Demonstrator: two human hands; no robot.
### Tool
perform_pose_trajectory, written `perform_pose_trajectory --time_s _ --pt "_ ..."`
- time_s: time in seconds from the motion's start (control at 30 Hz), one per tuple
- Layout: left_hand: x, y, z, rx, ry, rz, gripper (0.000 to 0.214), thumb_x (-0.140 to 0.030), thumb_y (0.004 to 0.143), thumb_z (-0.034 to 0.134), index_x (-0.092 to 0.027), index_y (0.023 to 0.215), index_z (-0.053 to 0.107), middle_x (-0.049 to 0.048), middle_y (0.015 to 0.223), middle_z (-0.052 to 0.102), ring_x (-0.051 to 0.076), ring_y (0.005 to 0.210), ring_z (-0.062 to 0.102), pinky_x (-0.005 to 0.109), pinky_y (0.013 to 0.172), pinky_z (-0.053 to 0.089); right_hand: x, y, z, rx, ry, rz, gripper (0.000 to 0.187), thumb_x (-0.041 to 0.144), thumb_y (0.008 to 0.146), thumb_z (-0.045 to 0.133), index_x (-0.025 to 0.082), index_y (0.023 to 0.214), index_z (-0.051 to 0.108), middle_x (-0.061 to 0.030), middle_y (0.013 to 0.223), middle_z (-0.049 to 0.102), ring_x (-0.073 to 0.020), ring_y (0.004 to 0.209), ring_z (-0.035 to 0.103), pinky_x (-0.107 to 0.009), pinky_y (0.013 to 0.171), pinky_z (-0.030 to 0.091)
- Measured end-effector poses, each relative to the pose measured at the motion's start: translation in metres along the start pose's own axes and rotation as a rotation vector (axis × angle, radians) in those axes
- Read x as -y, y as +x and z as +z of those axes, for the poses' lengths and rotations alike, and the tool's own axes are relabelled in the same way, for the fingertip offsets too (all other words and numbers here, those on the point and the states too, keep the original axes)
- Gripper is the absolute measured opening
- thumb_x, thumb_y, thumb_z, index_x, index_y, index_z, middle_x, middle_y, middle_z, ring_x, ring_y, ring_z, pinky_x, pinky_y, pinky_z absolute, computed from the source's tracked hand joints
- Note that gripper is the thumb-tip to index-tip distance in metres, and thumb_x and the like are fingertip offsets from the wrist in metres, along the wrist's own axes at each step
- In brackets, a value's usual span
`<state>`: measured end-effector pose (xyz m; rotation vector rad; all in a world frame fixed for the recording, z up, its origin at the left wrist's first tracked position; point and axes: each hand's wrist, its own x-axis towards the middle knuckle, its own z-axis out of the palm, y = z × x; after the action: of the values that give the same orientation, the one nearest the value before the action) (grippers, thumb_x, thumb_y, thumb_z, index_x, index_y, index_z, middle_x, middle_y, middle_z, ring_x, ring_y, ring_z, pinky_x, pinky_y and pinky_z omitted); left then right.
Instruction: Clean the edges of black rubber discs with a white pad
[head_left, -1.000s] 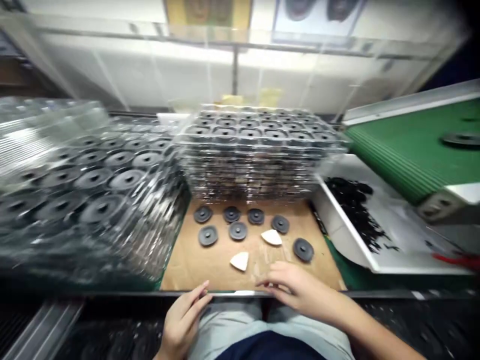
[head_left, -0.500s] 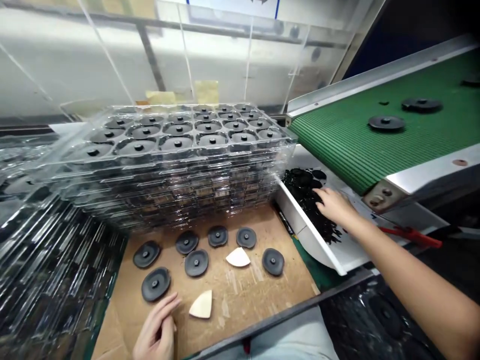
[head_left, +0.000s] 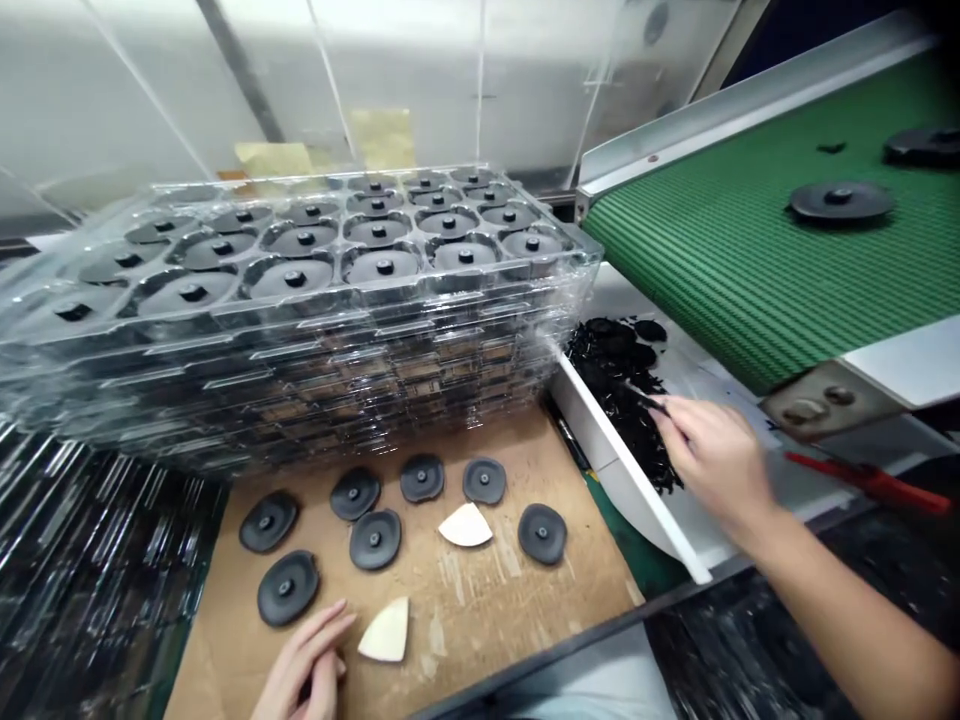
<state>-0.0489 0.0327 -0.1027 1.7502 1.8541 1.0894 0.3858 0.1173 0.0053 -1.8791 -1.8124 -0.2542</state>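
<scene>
My right hand (head_left: pixel 712 455) reaches into a white tray (head_left: pixel 637 490) of black rubber scraps (head_left: pixel 622 380), its fingers pinched on a thin black piece. Resting on the brown cardboard (head_left: pixel 480 590) at the bottom edge, my left hand (head_left: pixel 304 665) has loosely curled fingers and lies beside a white triangular pad (head_left: pixel 386 633). Several black round discs (head_left: pixel 375 538) lie loose on the cardboard, with a second white pad (head_left: pixel 465 525) among them. A stack of clear plastic trays (head_left: pixel 315 300) filled with black discs stands behind.
A green conveyor belt (head_left: pixel 750 270) slopes up at the right, carrying black discs (head_left: pixel 840 200). A red-handled tool (head_left: pixel 870 480) lies under its end. More clear trays (head_left: pixel 82 560) lie at the left. A clear screen stands behind the stack.
My head turned right, then my right hand went from the table edge into the white tray and pinched a black piece. My left hand stayed low on the cardboard.
</scene>
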Motion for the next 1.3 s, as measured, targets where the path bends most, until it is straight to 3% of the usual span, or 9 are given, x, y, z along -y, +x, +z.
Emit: perform_pose_trajectory --time_s 0.13,0.33,0.5,0.7,0.93,1.07,1.17,1.23,1.3 --pt "-0.001 -0.001 0.001 0.002 0.004 0.037 0.019 -0.023 0.079 0.051 -0.021 0.083 0.07 0.0067 0.1 0.069 0.018 0.076 0.065 0.026 0.063 0.053 0.047 -0.044 -0.031 0.011 0.301 0.113 0.028 0.036 0.091 0.045 0.018 0.085 0.066 -0.0082 0.086 0.069 -0.0215 0.081 0.064 -0.033 0.075 0.048" --pt "-0.023 -0.005 0.001 -0.057 -0.224 -0.052 0.017 -0.018 0.077 0.055 -0.021 0.077 0.071 0.0069 0.097 0.069 0.016 0.073 0.064 0.023 0.057 0.052 0.123 -0.073 -0.024 0.738 1.372 0.728 0.039 0.05 0.079 0.059 0.016 0.061 0.065 -0.004 0.064 0.064 -0.0171 0.066 0.058 -0.029 0.067 0.044" --pt "-0.065 -0.02 -0.002 0.051 -0.352 -0.147 0.022 -0.02 0.083 0.053 -0.024 0.098 0.068 0.005 0.097 0.07 0.013 0.062 0.063 0.025 0.059 0.054 0.173 -0.099 0.001 0.924 1.584 0.897 0.039 0.048 0.076 0.065 0.013 0.059 0.063 -0.002 0.058 0.058 -0.0125 0.058 0.05 -0.025 0.061 0.039" --pt "-0.076 -0.05 -0.004 0.031 -0.711 -0.11 0.066 -0.009 0.069 0.069 -0.031 0.128 0.047 0.0061 0.134 0.053 0.026 0.125 0.045 0.041 0.105 0.037 0.228 -0.123 0.016 0.964 1.681 0.968 0.036 0.051 0.075 0.063 0.016 0.068 0.064 -0.0022 0.066 0.057 -0.0147 0.068 0.049 -0.027 0.069 0.041" --pt "-0.067 -0.055 -0.014 -0.1 -0.836 -0.34 0.062 -0.012 0.066 0.073 -0.039 0.118 0.053 -0.0005 0.127 0.058 0.023 0.12 0.052 0.034 0.099 0.044 0.272 -0.137 0.018 1.106 1.756 0.912 0.037 0.054 0.074 0.063 0.018 0.063 0.062 -0.0027 0.067 0.061 -0.017 0.073 0.053 -0.031 0.078 0.043" --pt "-0.064 -0.048 -0.023 -0.091 -1.002 -0.487 0.063 -0.028 0.063 0.077 -0.033 0.121 0.053 0.0032 0.123 0.063 0.024 0.114 0.057 0.029 0.093 0.048 0.269 -0.135 0.018 1.174 1.504 0.434 0.041 0.052 0.088 0.045 0.019 0.088 0.068 -0.007 0.09 0.067 -0.0215 0.089 0.059 -0.037 0.086 0.044" --pt "-0.06 -0.042 -0.03 -0.096 -1.183 -0.65 0.067 -0.033 0.066 0.075 -0.03 0.127 0.049 0.0054 0.123 0.063 0.023 0.116 0.055 0.029 0.096 0.045 0.255 -0.134 0.029 0.896 1.129 0.075 0.032 0.04 0.09 0.046 0.022 0.113 0.059 -0.0087 0.109 0.063 -0.0229 0.102 0.057 -0.038 0.09 0.045" --pt "-0.058 -0.037 -0.035 -0.093 -1.279 -0.724 0.067 -0.033 0.067 0.074 -0.027 0.129 0.047 0.007 0.122 0.063 0.024 0.119 0.053 0.033 0.1 0.041 0.244 -0.134 0.042 0.663 0.827 -0.035 0.03 0.032 0.09 0.047 0.023 0.117 0.055 -0.0105 0.114 0.06 -0.0249 0.108 0.054 -0.042 0.093 0.044" --pt "-0.055 -0.033 -0.04 -0.045 -1.357 -0.782 0.067 -0.032 0.069 0.072 -0.025 0.131 0.045 0.0081 0.121 0.063 0.026 0.12 0.051 0.038 0.103 0.038 0.236 -0.135 0.057 0.573 0.638 -0.108 0.028 0.028 0.088 0.048 0.022 0.115 0.056 -0.0122 0.117 0.058 -0.0283 0.111 0.052 -0.049 0.094 0.042"
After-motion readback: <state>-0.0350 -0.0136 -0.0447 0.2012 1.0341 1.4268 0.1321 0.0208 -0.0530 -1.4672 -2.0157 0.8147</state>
